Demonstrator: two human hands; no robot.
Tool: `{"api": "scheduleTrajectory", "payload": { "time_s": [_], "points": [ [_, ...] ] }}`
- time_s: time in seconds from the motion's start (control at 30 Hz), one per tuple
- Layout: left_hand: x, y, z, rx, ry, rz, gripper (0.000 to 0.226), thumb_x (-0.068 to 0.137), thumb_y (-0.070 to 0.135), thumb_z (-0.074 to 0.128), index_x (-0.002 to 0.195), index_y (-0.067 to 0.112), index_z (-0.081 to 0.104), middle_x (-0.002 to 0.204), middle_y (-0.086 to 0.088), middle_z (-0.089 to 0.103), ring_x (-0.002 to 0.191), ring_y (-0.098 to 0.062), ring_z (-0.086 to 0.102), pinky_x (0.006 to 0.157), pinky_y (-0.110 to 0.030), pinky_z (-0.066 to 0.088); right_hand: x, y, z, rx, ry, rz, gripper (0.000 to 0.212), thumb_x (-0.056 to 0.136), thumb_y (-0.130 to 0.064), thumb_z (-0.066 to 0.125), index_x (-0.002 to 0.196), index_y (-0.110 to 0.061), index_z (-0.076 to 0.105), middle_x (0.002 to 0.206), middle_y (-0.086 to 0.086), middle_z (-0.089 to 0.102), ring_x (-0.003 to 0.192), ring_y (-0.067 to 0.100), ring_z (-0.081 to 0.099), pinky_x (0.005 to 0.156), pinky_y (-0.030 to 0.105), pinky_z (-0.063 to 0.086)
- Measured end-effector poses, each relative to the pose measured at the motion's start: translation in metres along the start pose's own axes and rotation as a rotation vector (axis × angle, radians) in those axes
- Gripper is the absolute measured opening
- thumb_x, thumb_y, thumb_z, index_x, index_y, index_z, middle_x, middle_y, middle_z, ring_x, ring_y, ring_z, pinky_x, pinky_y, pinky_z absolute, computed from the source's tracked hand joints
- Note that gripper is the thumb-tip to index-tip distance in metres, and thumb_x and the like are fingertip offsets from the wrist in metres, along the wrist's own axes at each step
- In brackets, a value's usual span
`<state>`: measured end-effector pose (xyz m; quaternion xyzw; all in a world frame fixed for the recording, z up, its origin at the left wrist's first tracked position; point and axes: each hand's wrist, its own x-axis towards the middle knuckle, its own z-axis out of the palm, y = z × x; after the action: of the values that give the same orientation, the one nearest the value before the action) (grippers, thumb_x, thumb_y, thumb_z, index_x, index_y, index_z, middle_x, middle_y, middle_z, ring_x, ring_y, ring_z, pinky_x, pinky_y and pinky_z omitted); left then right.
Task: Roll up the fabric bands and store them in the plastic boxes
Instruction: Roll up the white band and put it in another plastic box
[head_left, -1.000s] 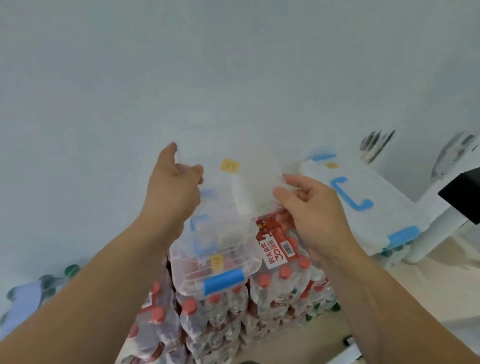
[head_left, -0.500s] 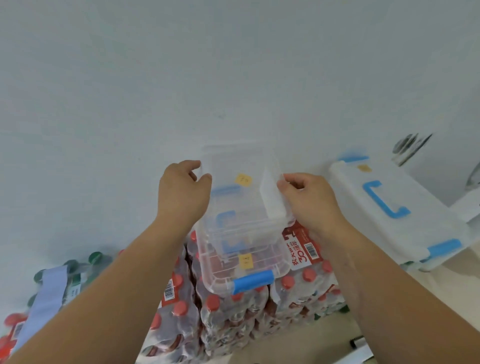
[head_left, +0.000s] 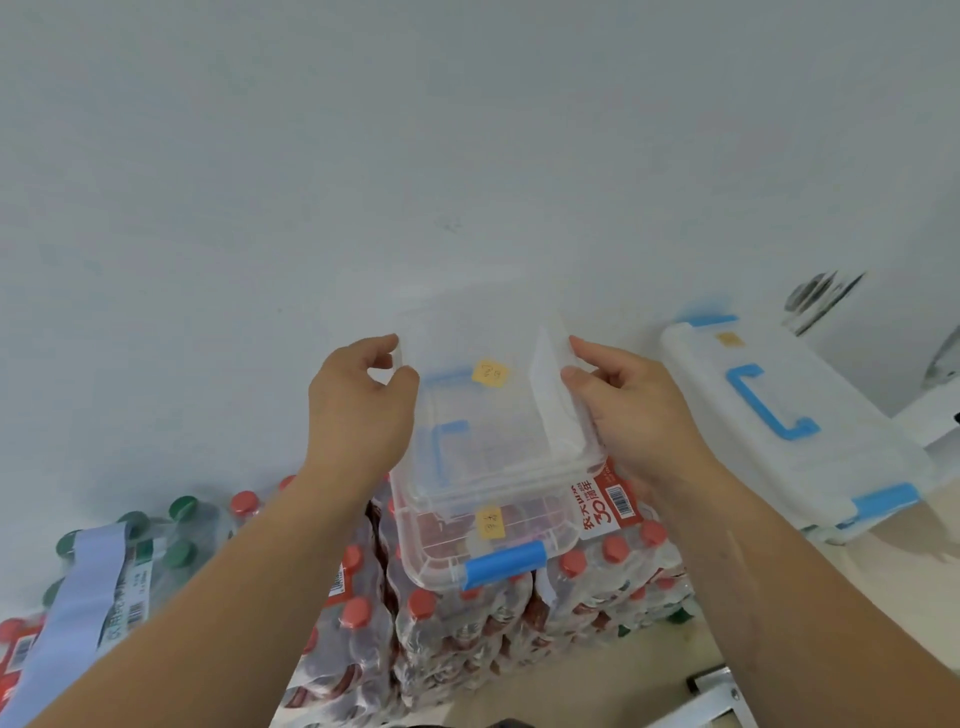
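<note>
- Status of left grip (head_left: 358, 410): clenched on left rim of upper clear box (head_left: 483, 415), fingers curled over edge.
- Status of right grip (head_left: 634, 415): pinches right rim of same box.
- Position of upper clear box: raised between both grips, directly over lower clear box (head_left: 431, 553) with blue latch; contact between them not discernible.
- Position of lower clear box: rests on red-capped bottle packs (head_left: 613, 582).
- Position of lidded box (head_left: 810, 457): closed, well to the right.
- Position of fabric band (head_left: 83, 597): lies unrolled across green-capped bottles (head_left: 182, 506), far left, well apart from boxes.

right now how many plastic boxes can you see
3: clear box held by left hand and right hand; blue-latched box under it on bottle packs; larger box at right. More may be hidden.
</note>
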<state>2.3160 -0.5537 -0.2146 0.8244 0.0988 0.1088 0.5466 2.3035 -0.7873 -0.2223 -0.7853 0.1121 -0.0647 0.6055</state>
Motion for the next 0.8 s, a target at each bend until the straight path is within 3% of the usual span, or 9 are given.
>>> {"api": "scheduleTrajectory", "payload": {
  "time_s": [0.13, 0.23, 0.33, 0.47, 0.6, 0.7, 0.8],
  "points": [
    [-0.011, 0.005, 0.001, -0.046, -0.01, -0.005, 0.057, 0.074, 0.043, 0.06, 0.13, 0.031, 0.063, 0.115, 0.014, 0.065, 0.082, -0.021, 0.072, 0.084, -0.049, 0.06, -0.007, 0.008, -0.009, -0.114, 0.008, -0.049, 0.04, 0.092, -0.041, 0.064, 0.132, -0.042, 0.064, 0.078, -0.016, 0.071, 0.071, -0.004, 0.067, 0.074, 0.026, 0.055],
    [-0.012, 0.003, 0.005, -0.07, -0.009, -0.016, 0.049, 0.081, 0.033, 0.066, 0.129, 0.03, 0.063, 0.111, 0.015, 0.066, 0.082, -0.023, 0.072, 0.084, -0.049, 0.061, -0.008, 0.012, -0.012, -0.122, 0.027, -0.047, 0.038, 0.094, -0.041, 0.065, 0.132, -0.038, 0.065, 0.082, -0.016, 0.071, 0.072, -0.007, 0.064, 0.073, 0.02, 0.049],
    [-0.01, -0.003, 0.009, -0.055, -0.018, -0.009, 0.043, 0.088, 0.023, 0.07, 0.131, 0.027, 0.064, 0.114, 0.01, 0.067, 0.081, -0.022, 0.071, 0.084, -0.046, 0.061, -0.008, 0.015, -0.015, -0.101, 0.044, -0.037, 0.035, 0.095, -0.034, 0.066, 0.13, -0.035, 0.067, 0.073, -0.016, 0.066, 0.078, 0.009, 0.069, 0.083, 0.035, 0.058],
    [-0.009, -0.014, 0.012, -0.051, -0.022, -0.012, 0.04, 0.088, 0.03, 0.072, 0.127, 0.032, 0.065, 0.11, 0.011, 0.067, 0.081, -0.021, 0.071, 0.077, -0.039, 0.061, -0.006, 0.017, -0.016, -0.11, 0.025, -0.044, 0.035, 0.095, -0.03, 0.065, 0.13, -0.032, 0.068, 0.068, -0.021, 0.063, 0.077, 0.011, 0.066, 0.086, 0.039, 0.058],
    [-0.007, -0.022, 0.013, -0.009, -0.047, -0.02, 0.041, 0.09, 0.035, 0.071, 0.13, 0.038, 0.06, 0.099, 0.007, 0.067, 0.079, -0.017, 0.071, 0.062, -0.029, 0.056, -0.003, 0.013, -0.016, -0.16, 0.0, -0.036, 0.035, 0.097, -0.026, 0.063, 0.131, -0.03, 0.067, 0.08, -0.009, 0.066, 0.083, 0.016, 0.068, 0.085, 0.035, 0.057],
    [-0.001, -0.023, 0.014, -0.013, -0.146, -0.064, 0.05, 0.093, 0.031, 0.067, 0.14, 0.042, 0.051, 0.089, -0.013, 0.068, 0.075, -0.027, 0.071, 0.064, -0.038, 0.062, -0.001, 0.01, -0.016, -0.137, -0.044, 0.004, 0.034, 0.097, -0.02, 0.063, 0.129, -0.032, 0.067, 0.096, 0.012, 0.07, 0.093, 0.03, 0.071, 0.091, 0.049, 0.058],
    [0.005, -0.022, 0.015, -0.071, -0.214, -0.097, 0.056, 0.094, 0.023, 0.065, 0.144, 0.043, 0.048, 0.077, -0.014, 0.061, 0.059, -0.026, 0.056, 0.048, -0.029, 0.051, 0.001, 0.01, -0.016, -0.072, -0.071, 0.05, 0.035, 0.097, -0.016, 0.062, 0.129, -0.031, 0.066, 0.102, 0.017, 0.068, 0.102, 0.037, 0.069, 0.097, 0.054, 0.054]
  ]
}}
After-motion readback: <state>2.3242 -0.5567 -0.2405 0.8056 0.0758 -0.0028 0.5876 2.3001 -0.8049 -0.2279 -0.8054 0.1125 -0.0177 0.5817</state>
